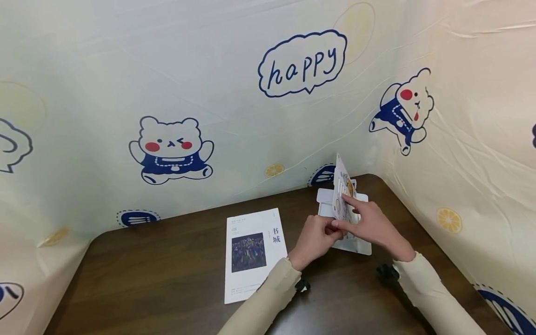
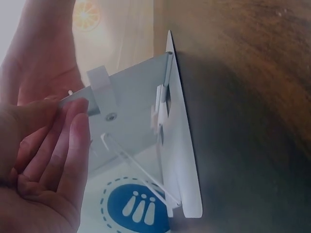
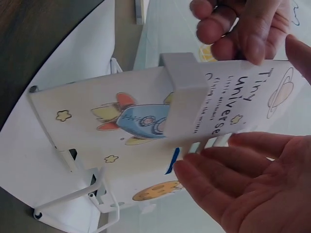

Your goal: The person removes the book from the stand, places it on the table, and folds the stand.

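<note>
A white folding book stand sits at the right rear of the table, its printed panel tilted up from the flat base. My left hand pinches the near edge of that panel between thumb and fingers. Spread fingers of my right hand touch the printed face, with the thumb close to my left fingertips. In the right wrist view the panel shows a rocket and "Tiny universe", with a grey clip over its edge. A wire support runs between panel and base in the left wrist view.
A white booklet with a dark picture lies left of the stand, partly under my left sleeve. Printed curtain walls rise behind and to the right of the brown wooden table. Black wrist pieces hang below the sleeves.
</note>
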`<action>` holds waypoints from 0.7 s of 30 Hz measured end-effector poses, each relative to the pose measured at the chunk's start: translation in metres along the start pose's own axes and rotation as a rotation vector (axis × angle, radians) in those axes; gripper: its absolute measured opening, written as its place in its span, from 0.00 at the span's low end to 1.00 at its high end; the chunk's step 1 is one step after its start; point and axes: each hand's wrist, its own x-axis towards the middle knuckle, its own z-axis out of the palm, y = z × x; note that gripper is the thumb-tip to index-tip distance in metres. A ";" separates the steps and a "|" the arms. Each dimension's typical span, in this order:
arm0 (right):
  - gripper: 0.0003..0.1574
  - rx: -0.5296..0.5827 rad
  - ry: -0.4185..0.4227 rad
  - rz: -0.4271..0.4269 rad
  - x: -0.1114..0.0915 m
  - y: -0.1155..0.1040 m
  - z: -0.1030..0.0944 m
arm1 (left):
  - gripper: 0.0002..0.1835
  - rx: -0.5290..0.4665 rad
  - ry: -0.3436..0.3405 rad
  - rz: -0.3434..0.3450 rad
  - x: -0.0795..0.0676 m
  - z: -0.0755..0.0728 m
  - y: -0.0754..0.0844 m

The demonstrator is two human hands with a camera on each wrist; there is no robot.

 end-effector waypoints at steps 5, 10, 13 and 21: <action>0.46 -0.004 0.048 -0.031 -0.002 -0.003 -0.001 | 0.05 0.023 0.013 0.014 0.000 0.002 -0.001; 0.43 0.002 0.073 -0.051 -0.003 -0.001 0.000 | 0.09 0.027 -0.018 -0.002 0.002 0.002 -0.009; 0.41 -0.007 0.073 -0.057 -0.004 0.000 0.000 | 0.08 0.077 -0.014 -0.033 0.003 0.001 -0.017; 0.41 -0.028 0.022 -0.077 -0.005 -0.006 -0.007 | 0.10 0.214 0.035 -0.158 0.004 -0.006 -0.033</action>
